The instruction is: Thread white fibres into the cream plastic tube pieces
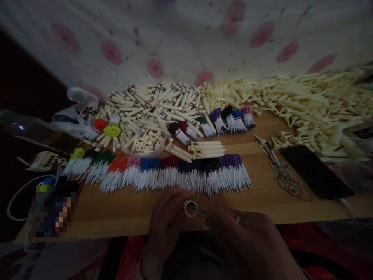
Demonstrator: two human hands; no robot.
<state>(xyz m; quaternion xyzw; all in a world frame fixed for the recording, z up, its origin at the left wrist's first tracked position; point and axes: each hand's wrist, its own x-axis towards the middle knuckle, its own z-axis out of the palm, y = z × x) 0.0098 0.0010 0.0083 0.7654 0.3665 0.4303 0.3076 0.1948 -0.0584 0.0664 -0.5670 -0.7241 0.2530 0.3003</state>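
One surface [116, 213]: brown, looks like wood, in a dim room.
Far edge: behind it hangs a white cloth [186, 42] with pink round flowers; before the cloth lie heaps of cream tubes and parts [175, 97], reaching to the far right corner.
Middle: a long row of white refills [159, 177] with coloured ends, grouped by colour.
Right side: a dark phone [317, 171] and, beside it, a tangled cord [288, 181].
Left hand [166, 219]: fingers bent and closed around a pale tube [190, 208], whose round open end faces the camera.
Right hand [244, 230]: fingers brought together on a thin stick [202, 214] at the tube's mouth; blurred, so its depth inside I cannot tell.
Tube's place: near the middle of the near edge, on the near side of the refills.
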